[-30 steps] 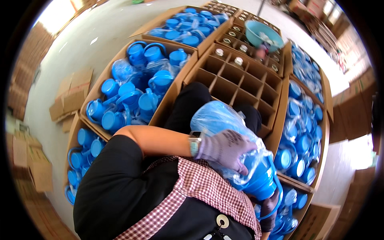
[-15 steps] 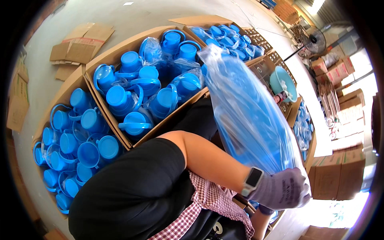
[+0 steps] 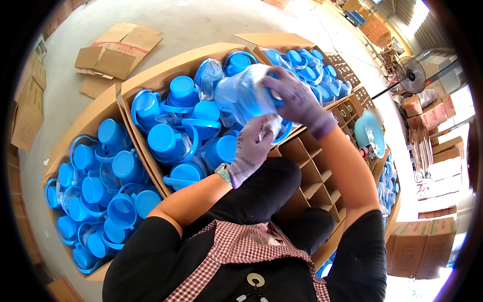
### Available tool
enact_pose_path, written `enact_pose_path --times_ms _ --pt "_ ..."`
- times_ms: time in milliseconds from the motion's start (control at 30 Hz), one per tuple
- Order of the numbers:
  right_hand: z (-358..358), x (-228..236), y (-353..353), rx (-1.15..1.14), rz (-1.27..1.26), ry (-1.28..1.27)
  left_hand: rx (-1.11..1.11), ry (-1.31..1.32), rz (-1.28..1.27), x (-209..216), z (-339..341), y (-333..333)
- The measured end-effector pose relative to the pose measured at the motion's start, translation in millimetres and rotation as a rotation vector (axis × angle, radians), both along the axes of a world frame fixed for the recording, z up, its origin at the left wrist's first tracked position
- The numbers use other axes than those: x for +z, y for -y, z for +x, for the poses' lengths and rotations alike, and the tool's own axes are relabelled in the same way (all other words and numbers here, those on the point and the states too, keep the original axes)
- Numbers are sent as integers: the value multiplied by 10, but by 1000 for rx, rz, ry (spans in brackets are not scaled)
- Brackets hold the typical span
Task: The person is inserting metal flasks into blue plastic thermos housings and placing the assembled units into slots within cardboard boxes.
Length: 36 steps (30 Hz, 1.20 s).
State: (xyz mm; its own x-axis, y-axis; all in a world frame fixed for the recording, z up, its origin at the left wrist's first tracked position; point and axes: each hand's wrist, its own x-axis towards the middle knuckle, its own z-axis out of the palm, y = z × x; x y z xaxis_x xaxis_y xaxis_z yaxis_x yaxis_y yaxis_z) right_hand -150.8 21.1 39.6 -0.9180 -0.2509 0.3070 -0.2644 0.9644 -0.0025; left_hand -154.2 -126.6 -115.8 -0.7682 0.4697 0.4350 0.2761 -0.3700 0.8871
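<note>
Over a carton (image 3: 173,63) of blue plastic lidded containers, I hold a clear plastic bag (image 3: 240,95) with something blue inside, seemingly another such container. My left hand (image 3: 250,151), in a grey-purple glove with a watch at the wrist, closes on the gathered near end of the bag. On the bag's right side, my right hand (image 3: 298,100), gloved alike, has its fingers bent round the plastic. Just below them stands a blue container (image 3: 163,140) with a looped handle, among several others partly wrapped in clear film.
To the left is another carton (image 3: 85,121) of blue containers. Cardboard dividers (image 3: 308,166) stand right of my knee. Farther right are a teal basin (image 3: 363,133), a black fan (image 3: 410,74) and stacked brown cartons (image 3: 420,249). Flattened cardboard (image 3: 118,55) lies on the floor.
My left hand has come from the far lower right, where it pulled the bag long, back over the middle carton. The bag is now compact, and my right hand shows on it.
</note>
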Motion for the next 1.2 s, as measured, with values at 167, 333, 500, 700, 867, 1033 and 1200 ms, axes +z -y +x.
enact_pose_path --times_ms 167,333,500,700,867,1033,1200 --pt "-1033 -274 -136 65 219 327 -173 457 156 -117 -545 -200" --pt "-1443 -299 -129 153 231 420 -263 584 228 -356 -947 -343" --pt "-1180 -317 -169 234 218 586 -307 586 110 -369 -661 -257" --pt "-1011 -1364 -638 -7 285 467 -258 564 -93 -950 -912 -458" --pt "-676 -1554 -712 -15 -420 227 -84 76 -836 -1653 -1637 -216" --pt "631 -1554 -566 -331 -586 -74 319 -261 -748 -987 -1529 -379" --pt "1240 -2058 6 -505 -713 -34 302 -970 -633 -789 -1571 -851"
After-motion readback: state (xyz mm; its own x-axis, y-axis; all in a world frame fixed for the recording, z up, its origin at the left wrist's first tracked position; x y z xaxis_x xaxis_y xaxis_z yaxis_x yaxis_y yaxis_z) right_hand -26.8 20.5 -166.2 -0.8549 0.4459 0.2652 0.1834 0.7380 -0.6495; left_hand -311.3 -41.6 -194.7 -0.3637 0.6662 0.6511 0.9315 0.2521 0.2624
